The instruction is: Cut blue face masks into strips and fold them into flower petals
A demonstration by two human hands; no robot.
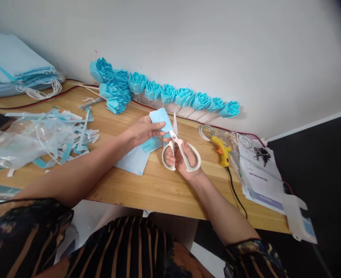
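My left hand (147, 129) pinches a folded piece of light blue sheet (161, 116) between thumb and fingers, above the wooden table (156, 189). My right hand (184, 160) is closed on white-handled scissors (192, 166), its thumb and fingers through the loops. The scissor blades are spread apart. One blade points up beside the folded piece, and the other is hidden at or behind its lower right edge, so I cannot tell whether it touches. Beneath my hands lie a pale blue sheet (132, 160) and a smaller blue piece (152, 144).
Blue handmade flowers (168, 94) on sticks lean along the wall. A yellow glue gun (223, 150) with a black cord lies right, near papers (257, 170) and keys (263, 153). Left are blue and white scraps (69, 148), a plastic bag (22, 143) and stacked blue masks (17, 61).
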